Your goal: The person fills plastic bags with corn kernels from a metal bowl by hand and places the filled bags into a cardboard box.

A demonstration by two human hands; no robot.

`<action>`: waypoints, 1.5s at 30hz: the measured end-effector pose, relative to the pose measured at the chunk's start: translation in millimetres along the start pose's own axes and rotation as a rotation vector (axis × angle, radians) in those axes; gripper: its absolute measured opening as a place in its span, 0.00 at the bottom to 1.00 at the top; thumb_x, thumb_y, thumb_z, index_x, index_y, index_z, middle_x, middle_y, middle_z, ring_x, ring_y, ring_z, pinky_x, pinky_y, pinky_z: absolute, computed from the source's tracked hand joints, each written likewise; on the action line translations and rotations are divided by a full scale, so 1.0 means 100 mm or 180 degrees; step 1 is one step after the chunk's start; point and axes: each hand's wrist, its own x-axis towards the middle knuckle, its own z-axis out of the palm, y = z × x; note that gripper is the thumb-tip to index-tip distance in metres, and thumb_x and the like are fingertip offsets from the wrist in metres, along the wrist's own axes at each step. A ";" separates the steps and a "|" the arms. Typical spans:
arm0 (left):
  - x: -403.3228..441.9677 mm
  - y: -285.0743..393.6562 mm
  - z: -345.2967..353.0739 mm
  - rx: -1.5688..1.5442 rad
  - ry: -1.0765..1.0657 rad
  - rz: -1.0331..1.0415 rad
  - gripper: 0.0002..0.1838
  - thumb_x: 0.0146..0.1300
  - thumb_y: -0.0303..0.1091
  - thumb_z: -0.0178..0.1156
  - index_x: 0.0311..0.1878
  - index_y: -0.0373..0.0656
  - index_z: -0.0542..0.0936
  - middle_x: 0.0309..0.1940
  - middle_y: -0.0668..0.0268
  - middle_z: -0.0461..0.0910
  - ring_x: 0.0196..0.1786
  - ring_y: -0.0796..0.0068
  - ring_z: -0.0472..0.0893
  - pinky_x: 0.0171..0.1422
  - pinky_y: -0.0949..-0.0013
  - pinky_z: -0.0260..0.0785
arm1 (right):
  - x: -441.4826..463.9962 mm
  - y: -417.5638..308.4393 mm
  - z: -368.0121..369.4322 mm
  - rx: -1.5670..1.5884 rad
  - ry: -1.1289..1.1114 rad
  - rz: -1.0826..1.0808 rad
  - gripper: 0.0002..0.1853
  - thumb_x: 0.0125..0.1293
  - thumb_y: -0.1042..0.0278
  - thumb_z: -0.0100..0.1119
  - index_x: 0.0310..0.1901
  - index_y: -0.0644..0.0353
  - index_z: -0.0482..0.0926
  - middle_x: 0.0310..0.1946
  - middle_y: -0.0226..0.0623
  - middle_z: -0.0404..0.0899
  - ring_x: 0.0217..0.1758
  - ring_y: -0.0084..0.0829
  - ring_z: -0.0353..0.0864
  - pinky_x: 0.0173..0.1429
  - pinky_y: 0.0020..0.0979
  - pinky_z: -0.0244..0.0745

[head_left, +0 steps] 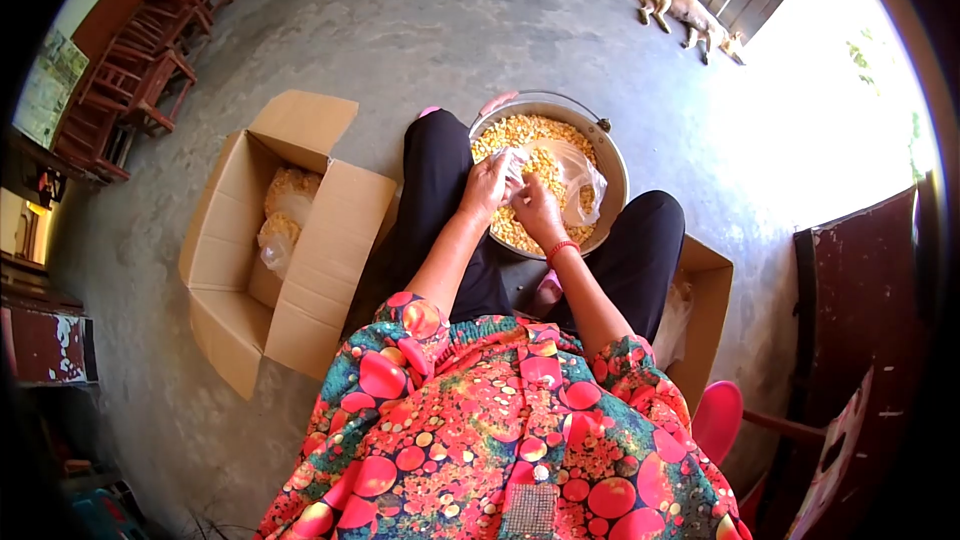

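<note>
A round metal bucket [616, 162] stands between my knees, filled with yellow corn kernels [533, 128]. Over the kernels lies a clear plastic bag [582, 172] with some corn inside. My left hand [486, 186] pinches the bag's gathered mouth from the left. Close beside it, my right hand [538, 208], with a red bracelet at the wrist, has its fingers closed on the same mouth of the bag. The fingertips are partly hidden by the hands.
An open cardboard box [335, 230] at my left contains bags of corn [282, 225]. Another cardboard box [708, 315] at my right holds clear plastic. A dog [685, 12] lies on the concrete floor. Wooden chairs [150, 65] line the left wall; dark furniture [855, 290] stands right.
</note>
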 end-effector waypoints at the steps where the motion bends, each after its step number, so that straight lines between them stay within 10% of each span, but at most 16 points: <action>1: -0.01 -0.01 0.01 -0.0038 0.0011 0.0049 0.15 0.61 0.42 0.45 0.33 0.41 0.75 0.12 0.75 0.66 0.09 0.90 0.56 0.10 0.82 0.45 | -0.01 -0.02 -0.03 0.0251 0.0040 0.0067 0.14 0.48 0.70 0.53 0.38 0.60 0.67 0.23 0.43 0.75 0.28 0.42 0.75 0.33 0.39 0.68; 7: 0.02 -0.06 -0.01 0.0073 0.0078 -0.0065 0.16 0.61 0.44 0.44 0.32 0.42 0.75 0.14 0.71 0.69 0.09 0.89 0.55 0.10 0.83 0.45 | -0.16 -0.05 -0.24 0.0417 -0.1373 0.1113 0.17 0.58 0.57 0.46 0.21 0.62 0.74 0.17 0.30 0.73 0.16 0.19 0.72 0.18 0.19 0.66; 13: 0.05 -0.10 -0.05 0.0089 0.0055 0.0038 0.16 0.61 0.45 0.44 0.31 0.42 0.74 0.16 0.67 0.72 0.09 0.89 0.57 0.10 0.83 0.46 | -0.11 0.36 0.07 -0.0787 -0.1581 -0.0782 0.17 0.52 0.66 0.48 0.46 0.53 0.73 0.43 0.46 0.72 0.48 0.43 0.69 0.54 0.34 0.61; 28: 0.01 -0.07 -0.04 0.0054 0.0000 -0.0021 0.16 0.62 0.44 0.44 0.32 0.41 0.74 0.15 0.67 0.71 0.09 0.89 0.56 0.10 0.83 0.46 | 0.04 1.07 -0.32 -0.2196 -0.2599 -0.0265 0.14 0.44 0.59 0.52 0.33 0.52 0.78 0.30 0.44 0.76 0.34 0.40 0.75 0.39 0.35 0.69; 31: 0.02 -0.06 -0.04 0.0071 -0.0016 0.0000 0.17 0.62 0.44 0.43 0.33 0.41 0.75 0.15 0.68 0.71 0.09 0.89 0.56 0.10 0.83 0.46 | 0.03 1.01 -0.42 -0.1272 -0.2213 -0.0119 0.12 0.47 0.62 0.52 0.34 0.54 0.78 0.28 0.41 0.76 0.30 0.35 0.76 0.31 0.33 0.71; 33: 0.02 -0.08 -0.05 0.0088 -0.0015 -0.0012 0.17 0.62 0.44 0.43 0.34 0.41 0.75 0.15 0.68 0.71 0.09 0.89 0.56 0.10 0.83 0.46 | 0.01 0.80 -0.54 0.0379 -0.1861 0.1725 0.11 0.51 0.62 0.53 0.34 0.56 0.77 0.26 0.33 0.75 0.26 0.26 0.75 0.25 0.27 0.71; 36: 0.02 -0.07 -0.04 0.0086 0.0008 -0.0041 0.17 0.61 0.45 0.44 0.34 0.41 0.75 0.15 0.68 0.71 0.09 0.89 0.56 0.10 0.83 0.46 | 0.02 0.65 -0.65 0.1423 -0.1799 0.2177 0.11 0.54 0.62 0.52 0.36 0.57 0.75 0.25 0.28 0.72 0.24 0.20 0.72 0.24 0.20 0.71; 45: 0.02 -0.07 -0.04 0.0076 -0.0032 -0.0023 0.17 0.61 0.45 0.44 0.32 0.41 0.74 0.15 0.67 0.71 0.09 0.89 0.56 0.10 0.83 0.46 | 0.14 0.34 -0.74 0.2930 -0.1402 0.1944 0.08 0.58 0.69 0.48 0.37 0.62 0.73 0.29 0.30 0.73 0.30 0.22 0.73 0.32 0.21 0.71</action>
